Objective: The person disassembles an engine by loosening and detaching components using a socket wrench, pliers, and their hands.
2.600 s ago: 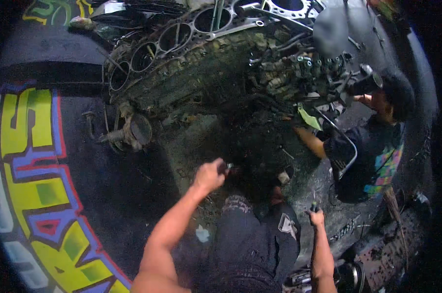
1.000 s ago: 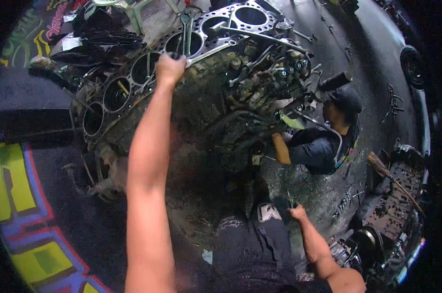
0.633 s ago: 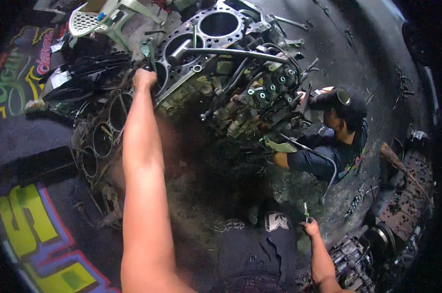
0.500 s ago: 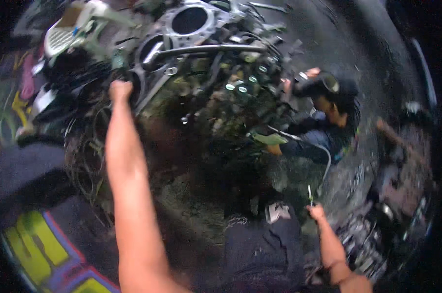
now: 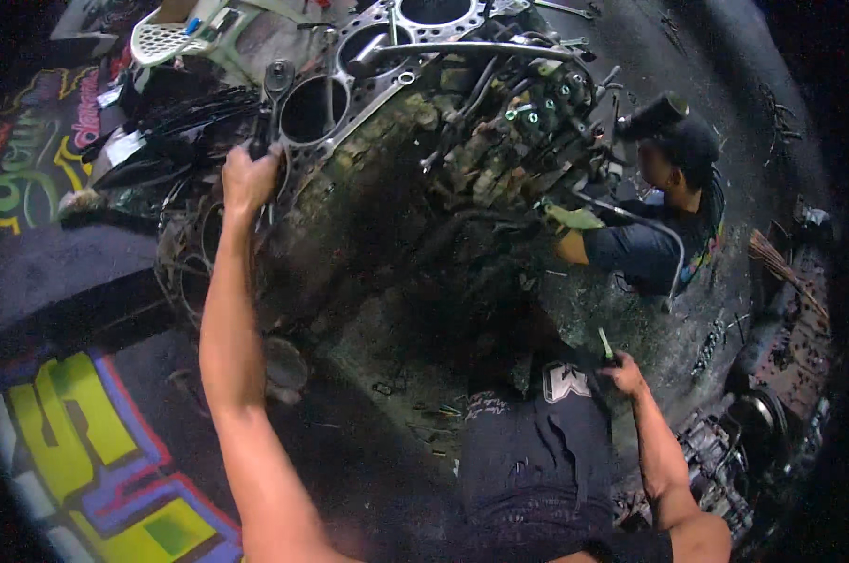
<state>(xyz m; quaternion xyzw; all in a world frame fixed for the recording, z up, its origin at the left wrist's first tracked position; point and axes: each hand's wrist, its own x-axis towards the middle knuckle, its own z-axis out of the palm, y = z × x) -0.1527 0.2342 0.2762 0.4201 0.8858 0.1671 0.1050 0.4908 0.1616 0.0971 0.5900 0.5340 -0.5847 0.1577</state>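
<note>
The ratchet (image 5: 277,84) sits in my left fingers (image 5: 265,164), wrapped tight round its handle, beside an open bore of the engine block (image 5: 387,131). My right fingers (image 5: 616,372) grip a slim, pale-tipped tool (image 5: 605,340) beside my dark trousers (image 5: 537,450).

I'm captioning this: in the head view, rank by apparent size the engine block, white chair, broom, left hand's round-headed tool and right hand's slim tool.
1. Engine block
2. White chair
3. Broom and round-headed tool: too alike to rank, the left hand partly covering the tool
4. Slim tool in the right hand
</note>
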